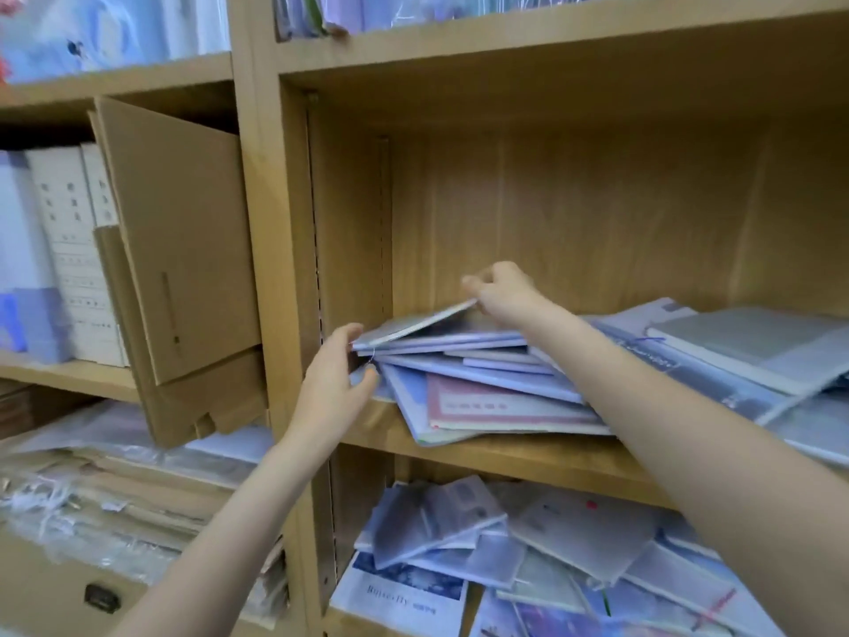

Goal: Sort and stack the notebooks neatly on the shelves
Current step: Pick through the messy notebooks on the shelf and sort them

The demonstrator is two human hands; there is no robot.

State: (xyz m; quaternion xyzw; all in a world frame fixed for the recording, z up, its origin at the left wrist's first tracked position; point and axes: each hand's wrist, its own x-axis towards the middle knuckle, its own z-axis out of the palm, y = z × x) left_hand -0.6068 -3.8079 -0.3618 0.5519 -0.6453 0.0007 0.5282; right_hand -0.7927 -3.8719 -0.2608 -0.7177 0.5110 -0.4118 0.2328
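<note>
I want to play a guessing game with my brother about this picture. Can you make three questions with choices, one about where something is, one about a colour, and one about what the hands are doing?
1. Where is the brown cardboard box?
A. in the shelf section left of the messy notebook pile
B. on the floor
C. on top of the pile

2. What colour is the notebook with the framed label low in the pile?
A. green
B. pink
C. black

3. What is the right hand doing?
A. hanging loose
B. pressing flat on the shelf board
C. pinching the edge of the top notebook and lifting it

Answers: 1 A, the box leans in the left bay. 2 B, its cover is pink. 3 C, the top cover is tilted up at the fingers, while the left hand holds the pile's left end.
</note>
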